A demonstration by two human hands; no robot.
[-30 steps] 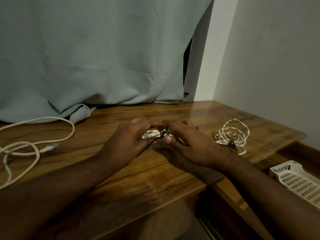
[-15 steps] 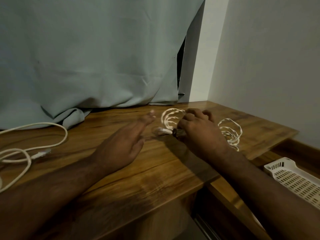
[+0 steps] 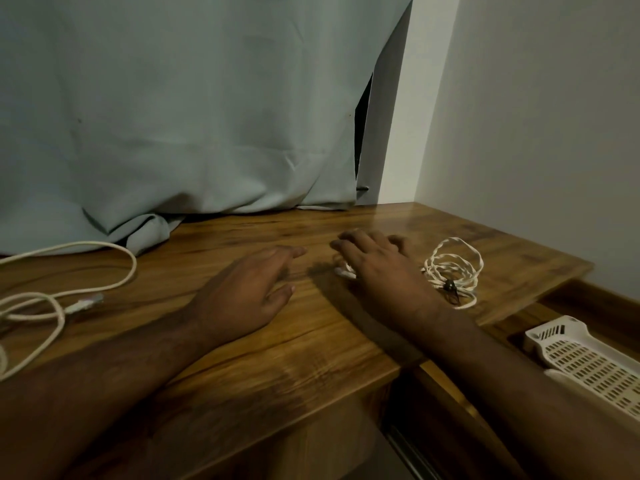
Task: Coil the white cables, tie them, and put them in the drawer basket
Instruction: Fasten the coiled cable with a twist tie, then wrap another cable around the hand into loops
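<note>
My right hand (image 3: 377, 268) lies over a coiled white cable (image 3: 344, 271) on the wooden table (image 3: 311, 344), fingers stretched forward; only a small white piece of that coil shows under the palm. My left hand (image 3: 249, 292) rests open on the table just left of it, holding nothing. A second white coil (image 3: 453, 265), bound with a black tie (image 3: 449, 285), lies right of my right hand. A loose white cable (image 3: 69, 275) with a plug (image 3: 86, 302) sprawls at the far left. The white perforated basket (image 3: 585, 362) sits in the open drawer at lower right.
A pale green curtain (image 3: 173, 133) hangs behind and bunches onto the table's back edge. A white wall (image 3: 536, 133) closes the right side. The drawer's wooden front (image 3: 450, 386) juts out below the table edge.
Both hands were pinching the coil together; my left hand let go and settled on the table. My right hand carried the coil right and lowered it flat onto the table.
</note>
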